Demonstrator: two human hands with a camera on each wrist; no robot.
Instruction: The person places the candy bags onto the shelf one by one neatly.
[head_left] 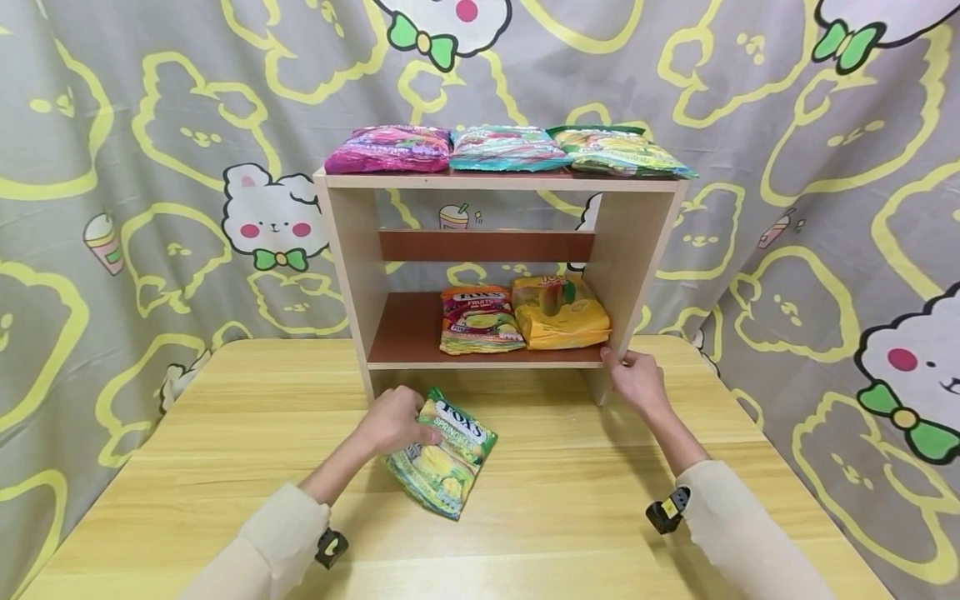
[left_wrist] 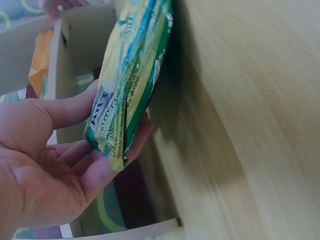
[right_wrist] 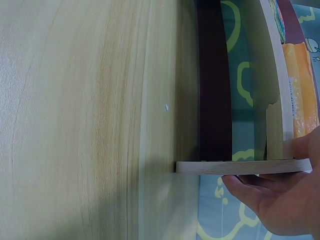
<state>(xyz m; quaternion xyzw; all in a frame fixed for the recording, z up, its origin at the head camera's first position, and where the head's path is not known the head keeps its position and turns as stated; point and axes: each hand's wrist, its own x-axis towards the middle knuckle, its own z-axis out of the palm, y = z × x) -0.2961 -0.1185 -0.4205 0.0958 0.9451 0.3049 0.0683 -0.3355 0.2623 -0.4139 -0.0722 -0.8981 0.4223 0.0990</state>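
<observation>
My left hand (head_left: 395, 423) pinches a green and yellow Fox's candy bag (head_left: 450, 454) by its edge, tilted in front of the shelf's left side. In the left wrist view the thumb lies on one face of the bag (left_wrist: 130, 85) and the fingers curl behind it. With my right hand (head_left: 637, 383) I grip the right side panel of the wooden shelf (head_left: 483, 365), thumb inside and fingers outside, as the right wrist view shows at the panel (right_wrist: 240, 167). On the middle board sit a red Fox's candy bag (head_left: 480, 321) and a yellow candy bag (head_left: 562, 312).
On the shelf's top lie a purple bag (head_left: 390, 150), a turquoise bag (head_left: 510, 148) and a yellow-green bag (head_left: 622, 150). The shelf stands on a wood-grain table (head_left: 570, 517). A patterned grey curtain (head_left: 180, 250) hangs behind and at both sides.
</observation>
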